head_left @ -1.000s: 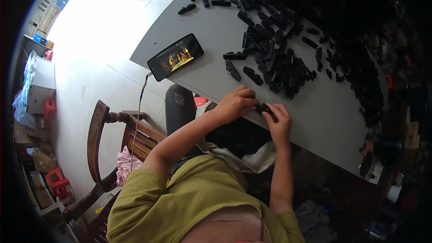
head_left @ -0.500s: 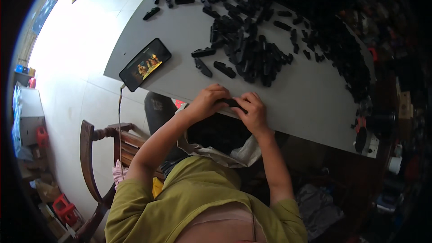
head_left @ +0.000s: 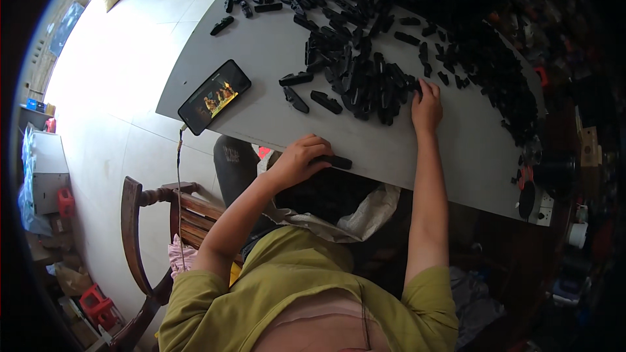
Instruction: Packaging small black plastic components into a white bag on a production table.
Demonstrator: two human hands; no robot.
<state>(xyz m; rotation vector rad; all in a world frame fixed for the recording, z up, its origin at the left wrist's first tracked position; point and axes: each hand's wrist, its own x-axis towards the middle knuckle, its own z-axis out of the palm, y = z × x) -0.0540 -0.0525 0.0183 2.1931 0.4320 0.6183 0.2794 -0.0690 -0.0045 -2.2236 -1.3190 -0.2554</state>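
In the head view, the left hand [head_left: 303,160] pinches a slim black oblong piece [head_left: 339,162], its left end hidden, at frame centre, while the right hand [head_left: 427,107], right of centre, borders a heap of similar black pieces [head_left: 355,85], its grip impossible to tell.
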